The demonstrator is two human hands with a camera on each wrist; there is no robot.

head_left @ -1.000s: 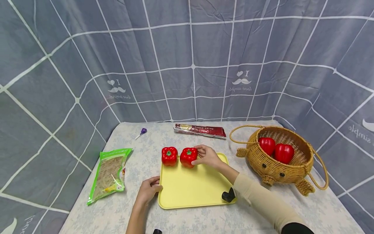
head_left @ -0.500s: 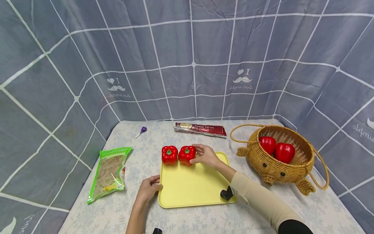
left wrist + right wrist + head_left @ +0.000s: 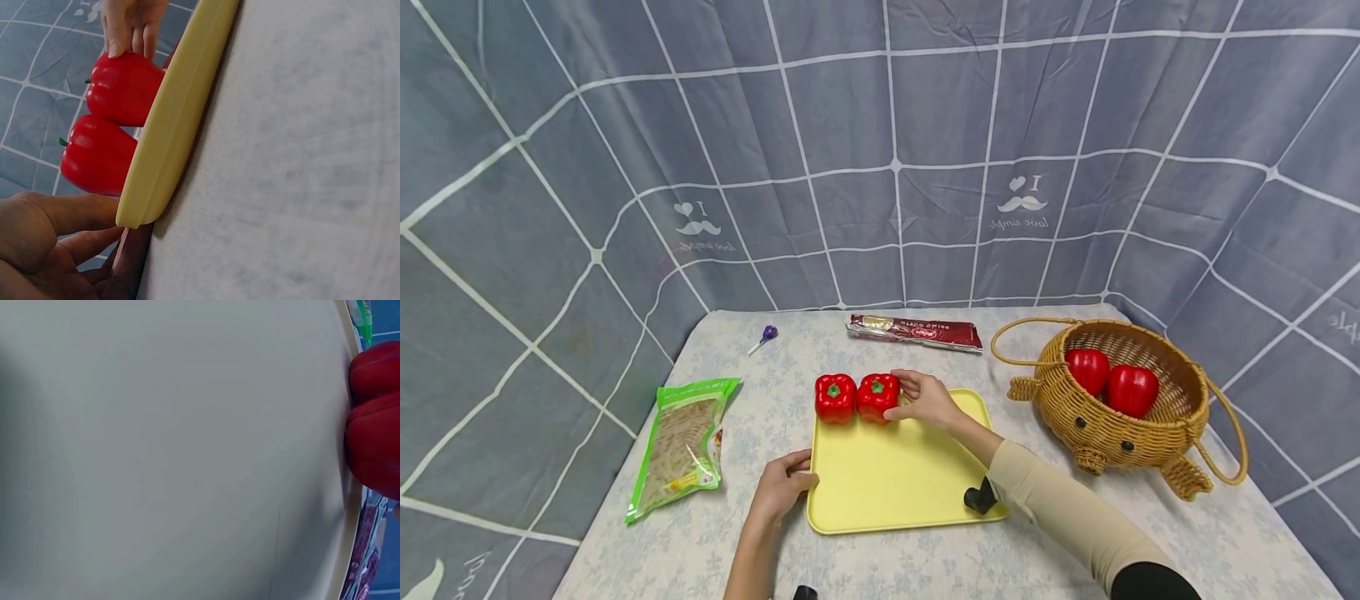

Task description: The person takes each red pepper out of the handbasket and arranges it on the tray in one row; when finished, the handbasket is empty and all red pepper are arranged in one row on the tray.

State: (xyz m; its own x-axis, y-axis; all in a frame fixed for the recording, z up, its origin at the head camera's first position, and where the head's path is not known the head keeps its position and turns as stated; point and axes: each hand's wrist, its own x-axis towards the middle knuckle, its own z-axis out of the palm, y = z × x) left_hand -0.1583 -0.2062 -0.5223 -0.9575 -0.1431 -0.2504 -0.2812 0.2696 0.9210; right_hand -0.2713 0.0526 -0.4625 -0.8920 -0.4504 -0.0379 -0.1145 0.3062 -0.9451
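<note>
Two red bell peppers stand side by side at the far left part of a yellow tray (image 3: pixel 895 483). My right hand (image 3: pixel 928 400) holds the right bell pepper (image 3: pixel 876 400), thumb on its near side and fingers behind it. That pepper meets the left bell pepper (image 3: pixel 835 398) in the left wrist view. At the tray's left edge, my left hand (image 3: pixel 781 483) grips the rim. The left wrist view shows the left thumb (image 3: pixel 81 212) against the tray's end and other fingers low beside it. Only a sliver of the right hand appears in the right wrist view.
On the right stands a wicker basket (image 3: pixel 1120 442) with a red apple (image 3: pixel 1087 371) and another red fruit (image 3: pixel 1132 392) inside. A dark red packet (image 3: pixel 917 332) lies behind the tray. A lollipop (image 3: pixel 766 336) and a green-edged bag (image 3: pixel 681 450) lie to the left.
My right hand has slid the right bell pepper a little to the left, up against the other one. The left hand keeps its place on the tray's edge.
</note>
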